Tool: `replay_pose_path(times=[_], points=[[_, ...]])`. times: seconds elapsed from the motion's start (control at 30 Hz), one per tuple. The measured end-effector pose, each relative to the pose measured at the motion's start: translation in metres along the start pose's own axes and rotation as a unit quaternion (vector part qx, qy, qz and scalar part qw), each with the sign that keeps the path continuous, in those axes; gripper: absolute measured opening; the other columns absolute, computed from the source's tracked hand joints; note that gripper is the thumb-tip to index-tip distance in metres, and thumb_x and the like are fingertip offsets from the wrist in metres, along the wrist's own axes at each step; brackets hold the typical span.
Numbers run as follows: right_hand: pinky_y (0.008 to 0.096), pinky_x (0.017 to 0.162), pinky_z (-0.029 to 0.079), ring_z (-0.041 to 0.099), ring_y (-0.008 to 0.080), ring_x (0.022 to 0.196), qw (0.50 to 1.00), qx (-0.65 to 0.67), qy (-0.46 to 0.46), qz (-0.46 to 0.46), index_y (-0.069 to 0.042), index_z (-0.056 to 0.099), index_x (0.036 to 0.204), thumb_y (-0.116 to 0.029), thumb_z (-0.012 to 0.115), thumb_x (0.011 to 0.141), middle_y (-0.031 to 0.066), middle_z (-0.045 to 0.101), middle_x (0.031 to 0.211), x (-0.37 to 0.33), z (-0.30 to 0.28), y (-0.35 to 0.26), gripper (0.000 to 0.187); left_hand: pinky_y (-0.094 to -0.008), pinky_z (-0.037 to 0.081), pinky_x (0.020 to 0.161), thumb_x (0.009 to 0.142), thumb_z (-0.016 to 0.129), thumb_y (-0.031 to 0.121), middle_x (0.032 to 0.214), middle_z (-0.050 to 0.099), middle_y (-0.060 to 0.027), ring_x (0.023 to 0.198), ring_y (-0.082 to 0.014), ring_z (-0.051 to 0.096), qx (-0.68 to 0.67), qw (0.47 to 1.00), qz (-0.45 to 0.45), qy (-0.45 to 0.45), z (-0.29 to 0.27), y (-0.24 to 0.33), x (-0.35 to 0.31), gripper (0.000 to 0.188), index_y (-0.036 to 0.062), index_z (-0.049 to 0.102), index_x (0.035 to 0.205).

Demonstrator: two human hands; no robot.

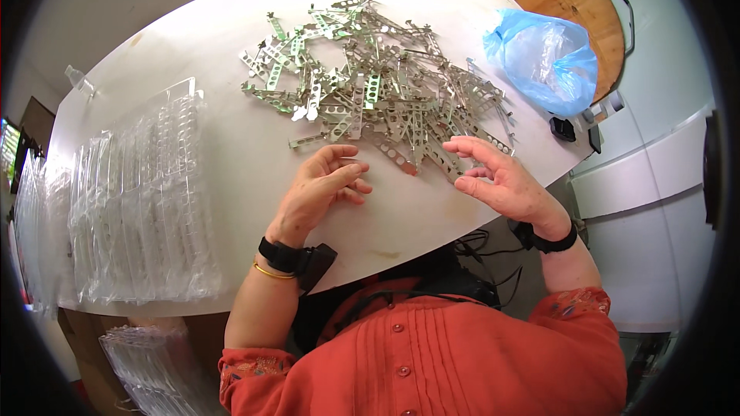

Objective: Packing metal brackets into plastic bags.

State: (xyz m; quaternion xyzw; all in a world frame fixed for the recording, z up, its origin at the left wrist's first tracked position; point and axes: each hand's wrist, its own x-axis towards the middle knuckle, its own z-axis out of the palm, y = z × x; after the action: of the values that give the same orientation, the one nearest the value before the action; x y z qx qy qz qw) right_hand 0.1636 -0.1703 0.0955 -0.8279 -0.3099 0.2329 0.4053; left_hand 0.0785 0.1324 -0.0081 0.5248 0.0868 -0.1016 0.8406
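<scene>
A wide heap of thin metal strips with rows of round holes (370,88) lies tangled on the white table (401,219). At the heap's near left edge hovers my left hand (322,183), its fingers loosely curled and apart, with nothing seen in it. My right hand (499,181) is at the near right edge of the heap, thumb and fingers spread with a gap between them. No strip shows in its grasp. Whether its fingertips touch the nearest strips, I cannot tell. Both wrists wear black straps.
Stacked clear plastic trays (142,208) cover the table's left side; more trays (158,370) stand below the edge. A blue plastic bag (546,62) sits at the back right, beside a small black object (562,129). Dark cables (482,246) hang near the table's front edge.
</scene>
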Motion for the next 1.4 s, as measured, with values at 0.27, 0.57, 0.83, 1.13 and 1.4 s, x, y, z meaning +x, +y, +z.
replay_pose_path(times=[0.27,0.57,0.83,1.13,1.4], points=[[0.0351,0.102,0.048,0.052,0.0211,0.131,0.998,-0.026,-0.054,0.018,-0.01,0.053,0.144,-0.021,0.067,0.095,0.0116,0.051,0.146,0.033,0.014,-0.003,0.052,-0.0311,0.059,0.077,0.098,0.067,0.017,0.129,0.058,-0.0179,0.096,-0.0219,0.07,-0.005,1.0,0.005,-0.009,0.001,0.001,-0.002,0.057,-0.0036,0.041,0.144],[0.0435,0.11,0.042,0.048,0.0418,0.137,0.984,-0.171,-0.038,-0.035,-0.007,0.057,0.14,-0.024,0.064,0.095,0.0313,0.048,0.146,0.044,0.035,0.016,0.049,-0.0317,0.059,0.082,0.1,0.064,0.015,0.141,0.053,-0.0214,0.104,-0.0246,0.069,0.006,0.998,0.0,-0.062,0.001,0.0,-0.001,0.062,-0.0013,0.036,0.153],[0.0435,0.109,0.043,0.05,0.0424,0.135,0.99,-0.132,-0.022,-0.035,-0.004,0.059,0.137,-0.025,0.065,0.096,0.0311,0.05,0.144,0.038,0.036,0.016,0.047,-0.0308,0.059,0.081,0.099,0.065,0.017,0.138,0.057,-0.0212,0.104,-0.0229,0.069,0.029,0.997,-0.014,-0.065,0.004,0.003,-0.002,0.06,-0.0024,0.041,0.15],[0.0413,0.109,0.043,0.053,0.0357,0.133,0.989,-0.142,0.04,-0.034,-0.003,0.059,0.134,-0.024,0.068,0.093,0.0237,0.052,0.145,0.04,0.008,0.01,0.048,-0.0303,0.059,0.079,0.099,0.068,0.019,0.136,0.058,-0.0221,0.101,-0.0219,0.069,0.02,0.997,-0.015,-0.071,0.003,0.0,-0.001,0.063,-0.0045,0.04,0.15],[0.0402,0.107,0.045,0.054,0.0376,0.13,0.986,-0.121,0.087,-0.069,-0.001,0.054,0.137,-0.023,0.066,0.091,0.0257,0.054,0.141,0.082,0.006,0.052,0.053,-0.0309,0.059,0.079,0.101,0.063,0.014,0.13,0.063,-0.0177,0.1,-0.0221,0.07,0.035,0.997,-0.016,-0.062,0.004,0.003,-0.002,0.053,-0.0015,0.045,0.148]])
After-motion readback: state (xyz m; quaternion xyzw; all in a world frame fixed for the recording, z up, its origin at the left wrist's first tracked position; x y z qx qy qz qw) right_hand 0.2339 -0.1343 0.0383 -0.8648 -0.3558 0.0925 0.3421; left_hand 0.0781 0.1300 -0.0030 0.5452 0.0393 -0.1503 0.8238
